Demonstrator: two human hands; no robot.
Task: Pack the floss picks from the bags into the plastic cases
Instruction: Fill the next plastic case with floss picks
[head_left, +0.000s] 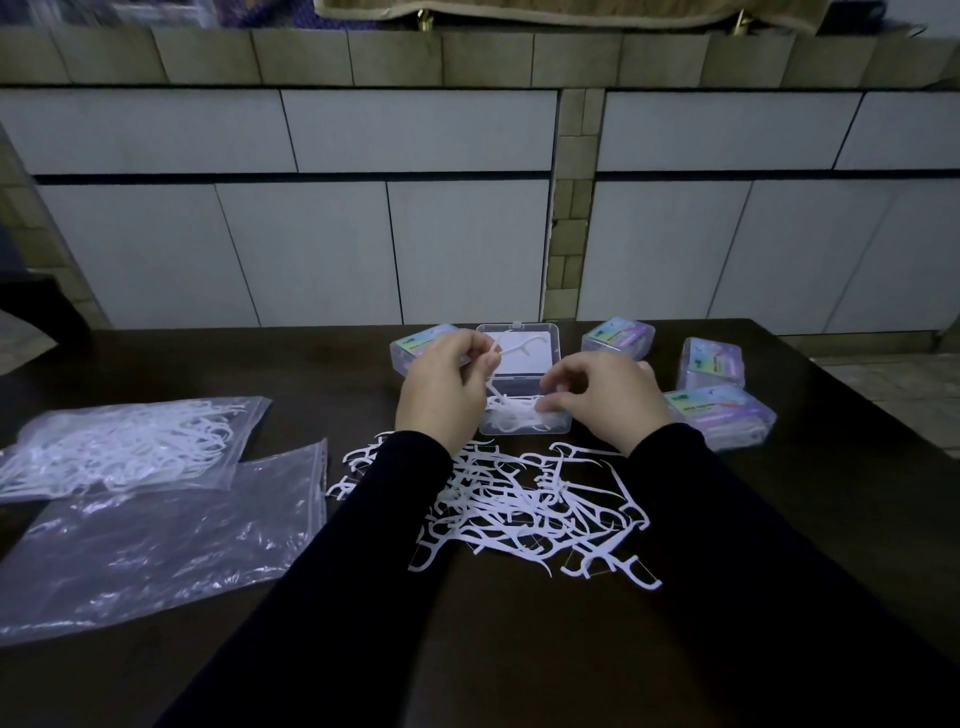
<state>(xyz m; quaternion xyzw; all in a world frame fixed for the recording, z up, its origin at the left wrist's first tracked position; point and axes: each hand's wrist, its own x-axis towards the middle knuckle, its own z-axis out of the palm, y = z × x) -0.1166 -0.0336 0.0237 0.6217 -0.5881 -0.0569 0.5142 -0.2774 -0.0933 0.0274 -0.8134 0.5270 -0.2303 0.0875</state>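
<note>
Both hands work over the open clear case (524, 415) at the far middle of the dark table (779, 519). Left hand (441, 395): its grip is narrow, thumb and forefinger pinching the thin handle of a white floss pick (511, 347) that stands up over the case's raised lid, its forked head toward the right. Right hand (605, 400): fingers curled down at the right end of the case's tray, the tips pressing into the picks (511, 420) already lying inside; it seems to pinch one of them, though the blur there leaves that uncertain. Just nearer than the case, between the two dark sleeves, a loose heap of floss picks (524, 509) is spread on the table, touching neither hand.

On the left lie two clear zip bags: the farther bag (130, 447) is full of white picks, the nearer bag (156, 540) lies flat with almost nothing in it. Closed cases with coloured labels sit around the open one: one (415, 345) partly behind the left hand, three more (618, 338) (714, 364) (727, 415) to the right, the nearest just beside the right wrist.
</note>
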